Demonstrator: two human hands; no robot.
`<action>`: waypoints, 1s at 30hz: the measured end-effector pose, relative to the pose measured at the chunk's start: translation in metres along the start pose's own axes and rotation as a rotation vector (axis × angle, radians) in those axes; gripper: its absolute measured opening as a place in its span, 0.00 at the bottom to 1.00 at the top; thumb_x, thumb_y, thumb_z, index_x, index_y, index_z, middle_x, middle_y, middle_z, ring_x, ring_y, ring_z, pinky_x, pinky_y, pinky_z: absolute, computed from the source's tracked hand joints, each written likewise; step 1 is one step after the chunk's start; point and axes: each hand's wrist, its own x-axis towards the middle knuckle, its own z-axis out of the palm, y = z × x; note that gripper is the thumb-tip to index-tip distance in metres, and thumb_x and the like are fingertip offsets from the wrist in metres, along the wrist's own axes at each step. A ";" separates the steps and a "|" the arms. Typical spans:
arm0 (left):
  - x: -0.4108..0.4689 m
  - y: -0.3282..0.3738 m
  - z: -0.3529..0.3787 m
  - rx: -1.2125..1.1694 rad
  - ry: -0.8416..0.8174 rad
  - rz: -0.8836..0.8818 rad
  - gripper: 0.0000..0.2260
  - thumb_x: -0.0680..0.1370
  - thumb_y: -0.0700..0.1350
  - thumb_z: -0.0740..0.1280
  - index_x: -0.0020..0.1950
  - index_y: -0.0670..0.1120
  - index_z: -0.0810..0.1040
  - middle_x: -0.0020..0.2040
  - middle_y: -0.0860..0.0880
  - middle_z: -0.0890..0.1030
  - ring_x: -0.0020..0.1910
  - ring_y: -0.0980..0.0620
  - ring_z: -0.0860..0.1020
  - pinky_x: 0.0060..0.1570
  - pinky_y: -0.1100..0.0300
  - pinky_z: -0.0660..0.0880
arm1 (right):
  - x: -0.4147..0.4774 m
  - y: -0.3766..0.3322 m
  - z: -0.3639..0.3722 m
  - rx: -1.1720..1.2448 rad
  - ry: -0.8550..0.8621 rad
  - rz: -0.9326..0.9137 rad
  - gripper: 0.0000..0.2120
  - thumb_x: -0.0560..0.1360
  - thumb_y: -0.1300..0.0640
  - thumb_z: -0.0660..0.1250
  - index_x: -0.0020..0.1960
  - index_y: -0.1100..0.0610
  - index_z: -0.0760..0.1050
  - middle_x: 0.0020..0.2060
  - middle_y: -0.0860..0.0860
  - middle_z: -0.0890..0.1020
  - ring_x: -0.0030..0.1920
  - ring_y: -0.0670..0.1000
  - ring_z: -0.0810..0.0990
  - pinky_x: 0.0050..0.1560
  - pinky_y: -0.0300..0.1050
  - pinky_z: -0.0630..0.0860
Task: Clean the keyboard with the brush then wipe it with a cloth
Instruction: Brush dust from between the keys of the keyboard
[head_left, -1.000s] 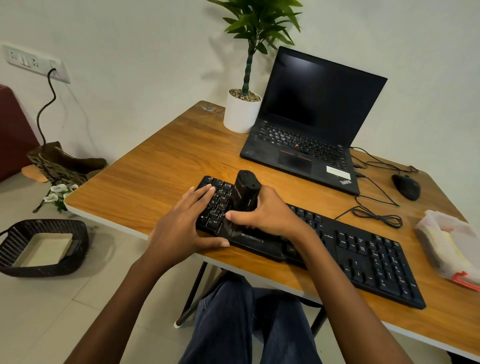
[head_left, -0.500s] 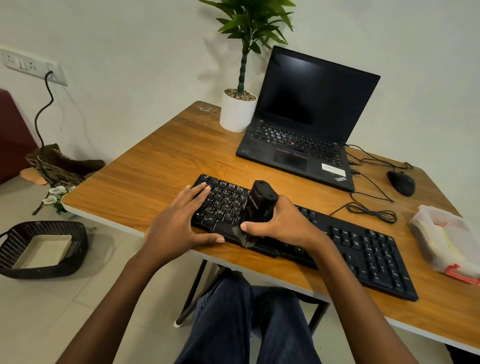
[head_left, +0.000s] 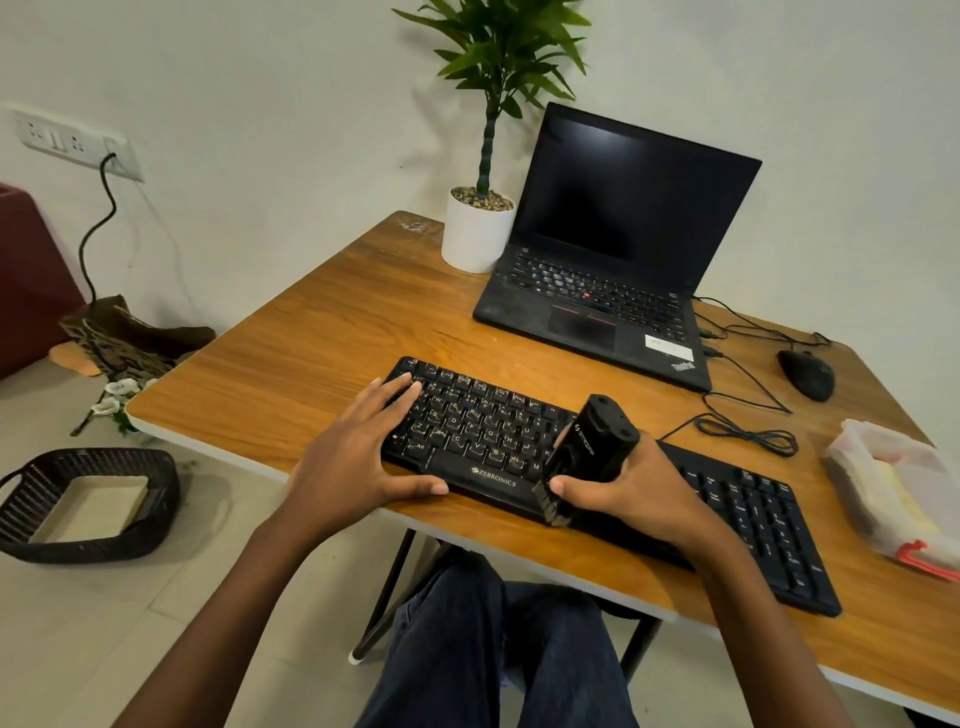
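Black keyboard (head_left: 483, 441) sitting at the wooden table's (head_left: 322, 332) front edge
Right hand (head_left: 634, 488) wraps the chunky boxy brush (head_left: 587, 457), bristles on the keyboard's front rim; left hand (head_left: 358, 457) lies flat on the left-end keys.

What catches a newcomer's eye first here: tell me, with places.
The right hand grips a black brush on the middle of the black keyboard at the near edge of the table, while the left hand rests on its left end. Behind stand a dark-screened laptop and a potted plant.

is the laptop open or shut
Open: the laptop has its lid raised behind its exposed keys, and the screen is dark.
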 end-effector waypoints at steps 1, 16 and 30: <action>0.000 0.000 0.000 -0.002 0.002 0.000 0.55 0.54 0.82 0.50 0.76 0.57 0.51 0.73 0.66 0.46 0.73 0.64 0.44 0.68 0.52 0.61 | 0.003 -0.001 0.003 -0.010 0.003 -0.015 0.15 0.66 0.59 0.75 0.47 0.49 0.74 0.44 0.47 0.81 0.45 0.37 0.79 0.44 0.26 0.73; -0.001 0.000 0.002 -0.025 0.051 0.030 0.56 0.53 0.84 0.48 0.76 0.56 0.54 0.72 0.66 0.48 0.73 0.63 0.45 0.67 0.57 0.60 | 0.041 -0.041 0.054 -0.103 -0.104 -0.176 0.14 0.67 0.55 0.74 0.46 0.45 0.71 0.39 0.44 0.79 0.41 0.40 0.78 0.42 0.34 0.75; 0.003 0.034 0.020 0.265 0.199 0.223 0.46 0.66 0.79 0.46 0.74 0.49 0.57 0.74 0.49 0.62 0.73 0.49 0.58 0.69 0.40 0.39 | -0.017 0.007 -0.004 0.105 0.128 0.020 0.13 0.66 0.62 0.75 0.46 0.49 0.76 0.39 0.47 0.82 0.40 0.38 0.81 0.36 0.30 0.75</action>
